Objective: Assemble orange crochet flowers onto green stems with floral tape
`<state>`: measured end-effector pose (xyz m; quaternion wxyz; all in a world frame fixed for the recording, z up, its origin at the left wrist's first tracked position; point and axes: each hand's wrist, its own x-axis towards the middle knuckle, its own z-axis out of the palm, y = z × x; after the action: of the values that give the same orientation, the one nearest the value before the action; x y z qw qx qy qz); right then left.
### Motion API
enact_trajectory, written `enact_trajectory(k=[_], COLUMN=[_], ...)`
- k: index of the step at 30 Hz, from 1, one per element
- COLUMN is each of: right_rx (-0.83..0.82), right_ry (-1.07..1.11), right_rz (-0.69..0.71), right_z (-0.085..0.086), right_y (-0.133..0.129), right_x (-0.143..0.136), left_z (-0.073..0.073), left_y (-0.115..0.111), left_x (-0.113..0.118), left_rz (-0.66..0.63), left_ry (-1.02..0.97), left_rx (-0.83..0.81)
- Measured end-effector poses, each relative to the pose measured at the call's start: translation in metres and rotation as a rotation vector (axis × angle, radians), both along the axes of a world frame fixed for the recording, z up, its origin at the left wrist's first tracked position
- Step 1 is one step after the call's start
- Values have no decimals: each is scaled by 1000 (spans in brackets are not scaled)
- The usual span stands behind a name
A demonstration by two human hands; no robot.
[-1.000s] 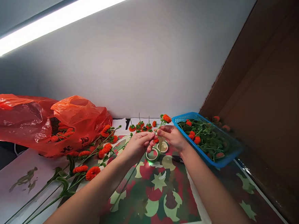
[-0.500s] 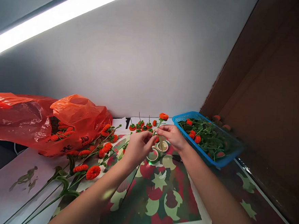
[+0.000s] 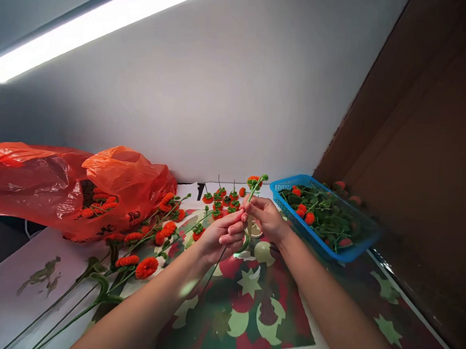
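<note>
An orange fuzzy craft flower (image 3: 252, 181) with a green stem stands upright above my hands, a small green bud (image 3: 264, 177) at its top beside the bloom. My left hand (image 3: 224, 236) is closed around the stem, whose thin lower end slants down below the palm. Higher up, my right hand (image 3: 269, 218) pinches the same stem, and its fingers meet those of the left. Under the hands lies a green tape roll (image 3: 245, 244), mostly covered by the left hand. A second, pale roll (image 3: 257, 229) is partly hidden behind the right.
Several loose orange flower heads (image 3: 217, 197) lie behind the hands. To the left are long-stemmed flowers (image 3: 146, 268) and a red plastic bag (image 3: 129, 175) with more blooms inside. A blue basket (image 3: 312, 238) of leaves and flowers stands right, beside a cardboard panel (image 3: 426, 156). A patterned mat (image 3: 242, 319) covers the table.
The flower has turned so that its green underside and a bud now show. My left hand has rolled over, fingers now visible, and my right hand has lowered slightly along the stem.
</note>
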<state>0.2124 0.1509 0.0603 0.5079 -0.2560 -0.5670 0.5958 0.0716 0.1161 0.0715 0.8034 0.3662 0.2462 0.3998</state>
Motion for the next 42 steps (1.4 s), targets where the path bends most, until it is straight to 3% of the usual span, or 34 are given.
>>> enact_trajectory(k=[3,7,10,13,19,23,27,30,33,35,39,42], right_rx=[21,36,-3,-22,-63,-144,-135,-142,-161,-174,-176,-173], right_ry=[-83,-121,-141,-86,124,191,106,6,-60,-82,-129,-149], right_rz=[-94,-216,-254,-191,-7,44,63,2,-89,-112,-43,44], right_z=[3,1,-1,-3,-5,-3,0,-2,-5,-6,-3,0], right_y=[2,6,6,5,1,-2,0,5,10,12,13,12], right_x=[3,-1,-5,-6,-9,-11,-3,3,4,5,12,16], left_z=[-2,0,3,9,17,11,2,-2,-4,-4,-2,0], left_y=[1,0,-2,-2,-3,-7,-4,1,2,1,-2,-1], left_x=[1,-1,-3,-5,-4,3,5,3,0,-1,0,1], left_rz=[78,388,558,478,135,109,118,193,396,491,510,438], left_ry=[232,749,918,774,72,-164,-25,344,735,877,872,664], left_rx=[178,604,774,647,104,-85,-45,226,546,677,710,539])
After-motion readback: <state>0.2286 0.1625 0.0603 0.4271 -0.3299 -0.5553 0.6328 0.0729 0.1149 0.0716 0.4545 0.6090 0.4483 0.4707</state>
